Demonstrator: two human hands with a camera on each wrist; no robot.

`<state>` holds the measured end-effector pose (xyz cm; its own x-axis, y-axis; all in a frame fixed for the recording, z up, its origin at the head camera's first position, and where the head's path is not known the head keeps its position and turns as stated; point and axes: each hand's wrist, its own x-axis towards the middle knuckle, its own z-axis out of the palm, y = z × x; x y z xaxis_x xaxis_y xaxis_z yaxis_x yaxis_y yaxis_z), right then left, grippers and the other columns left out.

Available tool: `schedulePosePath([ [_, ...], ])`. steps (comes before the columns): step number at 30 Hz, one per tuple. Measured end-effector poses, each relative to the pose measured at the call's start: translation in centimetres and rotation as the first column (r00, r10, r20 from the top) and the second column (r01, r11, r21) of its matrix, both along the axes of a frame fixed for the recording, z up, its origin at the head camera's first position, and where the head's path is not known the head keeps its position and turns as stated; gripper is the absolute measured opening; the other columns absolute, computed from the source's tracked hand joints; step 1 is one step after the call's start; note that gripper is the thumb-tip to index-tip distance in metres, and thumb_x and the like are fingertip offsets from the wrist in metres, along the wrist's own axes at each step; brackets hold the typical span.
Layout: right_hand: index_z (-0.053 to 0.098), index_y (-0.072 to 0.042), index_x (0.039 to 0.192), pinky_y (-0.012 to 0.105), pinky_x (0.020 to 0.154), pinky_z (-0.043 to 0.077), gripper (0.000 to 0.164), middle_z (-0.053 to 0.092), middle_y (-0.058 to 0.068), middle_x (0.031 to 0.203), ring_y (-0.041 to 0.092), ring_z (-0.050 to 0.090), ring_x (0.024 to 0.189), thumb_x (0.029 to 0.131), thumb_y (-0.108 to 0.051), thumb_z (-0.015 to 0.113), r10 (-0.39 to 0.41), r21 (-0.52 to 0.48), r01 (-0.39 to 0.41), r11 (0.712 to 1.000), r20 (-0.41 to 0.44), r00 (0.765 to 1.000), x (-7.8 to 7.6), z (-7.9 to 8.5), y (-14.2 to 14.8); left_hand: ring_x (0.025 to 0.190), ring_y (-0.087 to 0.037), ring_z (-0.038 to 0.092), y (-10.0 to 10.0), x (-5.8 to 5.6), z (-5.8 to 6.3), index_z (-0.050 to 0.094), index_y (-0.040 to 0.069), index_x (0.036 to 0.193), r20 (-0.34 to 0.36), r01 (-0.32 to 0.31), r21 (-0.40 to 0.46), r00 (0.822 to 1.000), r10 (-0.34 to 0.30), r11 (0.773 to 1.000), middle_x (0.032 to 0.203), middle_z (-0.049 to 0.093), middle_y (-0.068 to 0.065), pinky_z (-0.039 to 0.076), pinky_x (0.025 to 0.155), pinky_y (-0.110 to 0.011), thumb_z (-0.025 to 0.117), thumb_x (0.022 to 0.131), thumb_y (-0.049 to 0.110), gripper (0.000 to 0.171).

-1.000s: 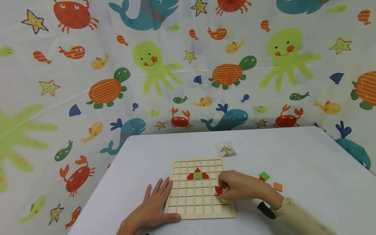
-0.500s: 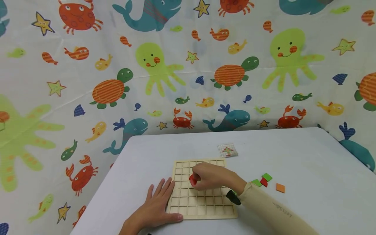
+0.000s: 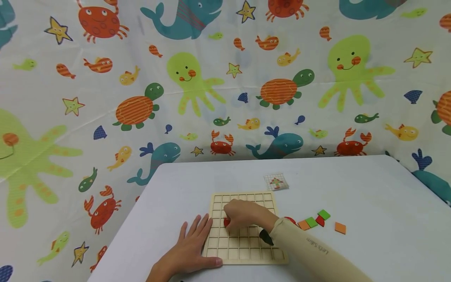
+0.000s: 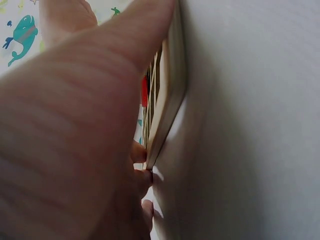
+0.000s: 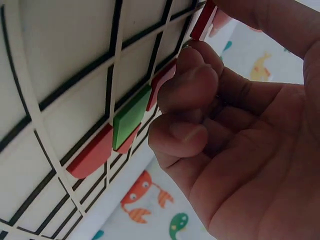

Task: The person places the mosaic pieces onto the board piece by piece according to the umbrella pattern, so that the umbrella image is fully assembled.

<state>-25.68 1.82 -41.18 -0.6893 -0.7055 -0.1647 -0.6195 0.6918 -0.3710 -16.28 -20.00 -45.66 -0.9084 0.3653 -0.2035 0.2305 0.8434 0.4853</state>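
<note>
My right hand (image 3: 239,213) is over the upper left middle of the wooden grid board (image 3: 246,256). It pinches a red tile (image 5: 204,21) between thumb and index finger, close over the board, other fingers curled. In the right wrist view a green square tile (image 5: 131,115) sits in the grid, with a red rounded tile (image 5: 92,152) and other red tiles around it. The right hand covers most of these tiles in the head view. My left hand (image 3: 188,248) lies with fingers spread at the board's left edge, thumb along its near left corner.
A small pattern card (image 3: 276,182) lies behind the board. To the right are loose tiles: a green square (image 3: 323,214), an orange square (image 3: 340,228) and several more beside the right sleeve (image 3: 313,250). A sea-animal curtain (image 3: 225,94) hangs behind the white table (image 3: 370,188).
My right hand has carried the red tile from the board's right side leftward, then slightly nearer me. The left hand stays at the board's edge; the head view has shifted slightly.
</note>
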Motion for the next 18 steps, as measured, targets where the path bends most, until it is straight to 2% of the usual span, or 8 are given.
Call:
schedulePosePath([
  [5,0.062,-0.014,0.085,0.025,0.058,0.041,0.022,0.056,-0.005,0.074,0.009,0.049,0.066,0.090,-0.017,0.084,0.011,-0.005,-0.011,1.000,0.013,1.000,0.18,0.20,0.01,0.164,-0.040,0.000,0.02,-0.01,-0.08,0.024,0.006,0.171,-0.011,0.003,-0.010,1.000,-0.003,1.000,0.179,0.012,-0.014,-0.009,0.121,-0.072,0.078,0.081,0.076,0.126],
  [9,0.071,-0.013,0.101,0.024,0.071,0.049,0.013,0.060,-0.006,0.086,0.010,0.054,0.078,0.094,-0.005,0.079,0.092,-0.056,-0.091,0.994,0.030,0.995,-0.12,0.52,0.19,0.164,-0.040,0.001,-0.08,-0.04,-0.07,0.024,0.006,0.171,-0.014,0.005,-0.014,1.000,-0.006,1.000,0.178,0.013,-0.014,-0.010,0.121,-0.072,0.078,0.081,0.076,0.125],
  [13,0.078,-0.015,0.112,0.024,0.079,0.050,0.029,0.061,-0.006,0.093,0.010,0.054,0.084,0.094,0.006,0.074,0.164,-0.068,-0.163,0.984,0.014,0.986,-0.46,0.38,0.15,0.164,-0.040,0.001,-0.20,-0.09,-0.13,0.024,0.007,0.171,-0.012,0.006,-0.008,1.000,-0.006,1.000,0.178,0.013,-0.014,-0.010,0.121,-0.072,0.078,0.081,0.075,0.124],
  [18,0.078,-0.017,0.098,0.022,0.076,0.051,0.022,0.063,-0.010,0.088,0.007,0.055,0.081,0.092,0.004,0.079,0.179,-0.050,-0.179,0.983,-0.010,0.984,-0.69,-0.35,-0.25,0.164,-0.040,0.000,-0.16,-0.12,-0.34,0.024,0.007,0.171,-0.013,0.007,-0.005,1.000,-0.007,1.000,0.178,0.012,-0.014,-0.010,0.121,-0.072,0.077,0.082,0.076,0.125],
])
